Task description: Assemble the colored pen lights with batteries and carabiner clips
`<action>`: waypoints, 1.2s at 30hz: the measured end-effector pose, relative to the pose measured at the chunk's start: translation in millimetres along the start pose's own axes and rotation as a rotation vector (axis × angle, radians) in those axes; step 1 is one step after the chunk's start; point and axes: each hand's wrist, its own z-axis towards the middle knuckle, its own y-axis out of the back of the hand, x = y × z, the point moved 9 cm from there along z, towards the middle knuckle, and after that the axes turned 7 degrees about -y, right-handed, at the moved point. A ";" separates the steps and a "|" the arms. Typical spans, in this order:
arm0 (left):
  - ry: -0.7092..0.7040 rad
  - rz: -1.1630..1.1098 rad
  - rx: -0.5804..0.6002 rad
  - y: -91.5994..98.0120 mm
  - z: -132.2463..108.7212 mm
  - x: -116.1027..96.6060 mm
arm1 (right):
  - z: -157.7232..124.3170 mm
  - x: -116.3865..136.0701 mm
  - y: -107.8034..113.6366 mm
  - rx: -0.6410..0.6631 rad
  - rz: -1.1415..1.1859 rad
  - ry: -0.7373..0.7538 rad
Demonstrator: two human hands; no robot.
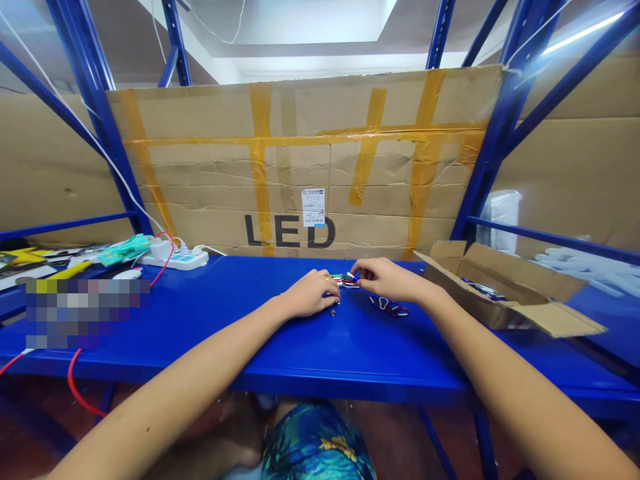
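Both of my hands rest on a blue shelf top [210,333] and meet over a small bunch of coloured metal clips [345,280]. My left hand [311,294] is curled, its fingertips closed on the left end of the bunch. My right hand [384,277] pinches the right end between thumb and fingers. A few more clips [389,306] lie loose on the blue surface just below my right hand. A tiny metal piece [333,311] sits beside my left hand.
An open cardboard box [505,293] holding more clips lies to the right. A taped cardboard sheet marked LED [300,167] stands behind. A white power strip [175,257] with a red cable and assorted items sits at the left. Blue rack posts flank both sides.
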 end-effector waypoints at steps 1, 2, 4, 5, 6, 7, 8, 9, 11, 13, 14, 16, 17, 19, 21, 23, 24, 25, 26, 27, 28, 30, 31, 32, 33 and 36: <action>-0.006 0.012 0.009 -0.9 1.6 -1.5 | 0.1 -0.4 0.3 -0.002 -0.003 0.002; -0.011 0.024 0.017 -1.5 2.9 -2.9 | 0.2 -1.0 0.5 -0.004 -0.005 0.004; -0.016 0.042 0.028 -1.8 4.3 -5.0 | 0.4 -2.0 0.4 -0.003 -0.007 0.008; -0.016 0.045 0.033 -1.6 4.3 -5.5 | 0.3 -2.4 0.2 -0.002 -0.006 0.009; -0.015 0.045 0.038 -1.4 4.0 -5.9 | 0.2 -2.6 0.1 -0.001 -0.005 0.009; -0.016 0.041 0.042 -1.0 3.3 -6.4 | 0.1 -2.4 0.2 -0.001 -0.004 0.010; -0.017 0.037 0.046 -0.3 2.3 -7.0 | -0.2 -2.0 0.3 0.000 -0.003 0.009; -0.022 0.032 0.049 0.3 1.0 -7.8 | -0.5 -1.5 0.6 0.000 -0.002 0.008; -0.034 0.024 0.058 1.6 -2.2 -9.6 | -1.1 -0.5 1.1 0.002 -0.004 0.004; -0.039 0.020 0.063 3.0 -6.0 -10.5 | -1.6 0.2 0.8 0.010 -0.006 -0.003; -0.036 0.018 0.066 3.6 -7.9 -10.5 | -1.7 0.4 0.3 0.016 -0.006 -0.005; -0.026 0.008 0.071 4.6 -11.0 -9.7 | -1.8 0.8 -1.3 0.026 -0.003 -0.008; -0.022 -0.001 0.071 5.1 -12.2 -9.2 | -1.6 1.1 -2.6 0.031 0.002 -0.008; -0.017 -0.026 0.069 5.8 -13.8 -8.2 | -1.1 1.6 -5.1 0.032 0.023 -0.013; -0.001 -0.054 0.062 6.1 -15.0 -5.5 | -0.4 2.7 -8.7 0.035 0.058 -0.018; 0.034 -0.058 0.047 6.5 -16.1 -0.7 | 0.5 5.4 -13.2 0.044 0.083 -0.008; 0.050 -0.045 0.037 6.8 -16.7 1.7 | 0.9 6.8 -16.0 0.053 0.091 0.000; 0.063 -0.020 0.027 7.0 -17.3 3.8 | 1.5 7.9 -18.7 0.062 0.096 0.006; 0.071 0.012 0.022 6.8 -17.8 5.4 | 2.1 8.4 -20.9 0.065 0.101 0.008; 0.072 0.046 0.024 5.8 -18.2 6.5 | 2.9 8.2 -22.4 0.063 0.106 0.006; 0.070 0.074 0.031 4.2 -18.5 7.2 | 3.6 7.4 -23.3 0.057 0.110 -0.001; 0.068 0.101 0.045 1.0 -18.9 8.5 | 4.6 5.6 -24.4 0.044 0.118 -0.015; 0.069 0.101 0.048 0.1 -18.9 9.2 | 4.8 5.5 -25.1 0.045 0.121 -0.016; 0.077 0.098 0.047 -0.1 -19.0 10.3 | 4.6 6.1 -26.3 0.054 0.124 -0.012; 0.090 0.095 0.043 0.4 -19.2 11.7 | 4.3 7.6 -27.6 0.067 0.129 -0.001; 0.147 0.089 0.044 3.9 -20.1 16.3 | 2.8 14.2 -31.1 0.097 0.151 0.050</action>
